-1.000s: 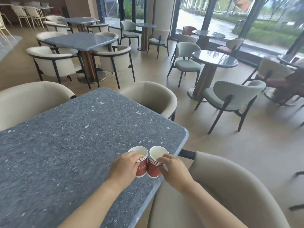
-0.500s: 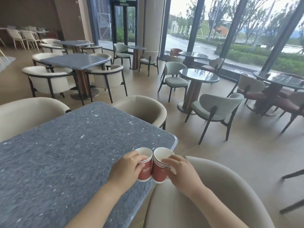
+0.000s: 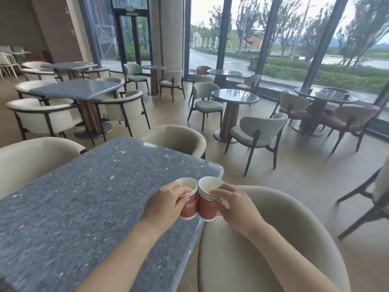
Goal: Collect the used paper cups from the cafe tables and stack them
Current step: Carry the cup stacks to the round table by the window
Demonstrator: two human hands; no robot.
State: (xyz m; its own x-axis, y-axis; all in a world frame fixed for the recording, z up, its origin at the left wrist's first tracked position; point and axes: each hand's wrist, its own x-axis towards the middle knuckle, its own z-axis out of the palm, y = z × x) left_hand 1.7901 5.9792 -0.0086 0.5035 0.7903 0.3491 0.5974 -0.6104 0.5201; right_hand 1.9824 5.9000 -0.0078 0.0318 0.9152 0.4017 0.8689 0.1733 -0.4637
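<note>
Progress, my read: collecting is mostly done, the final merge is not. The speckled grey table (image 3: 84, 197) in front of you is the work spot. Everything is at its near right edge, just beside the back of the cream armchair (image 3: 263, 239) tucked in there. Further back are the square table (image 3: 77, 89) and the round table (image 3: 234, 96). Whether any cup is left on them is too small to tell, so check before you call it finished.

You have two separate lots of red paper cups, upright, side walls touching. The right stack (image 3: 208, 204) shows several nested rims and hangs past the table edge, over the armchair back. The left stack (image 3: 189, 206) is shorter, a couple of rim lines at most, and sits over the edge itself. I can't tell if either base rests on the tabletop or is lifted off it. Left to do: drop one lot into the other so you end with one stack.

Pose: both forearms come in from the bottom and converge on the cups. Your left hand (image 3: 166, 204) wraps the left stack from its outer side, fingers curled across the front just under the rim. Your right hand (image 3: 233, 205) grips the right stack the same way, fingertips (image 3: 214, 192) on the rim bands, thumb lower on the wall. Both hands are closed around cups, neither free.
</note>
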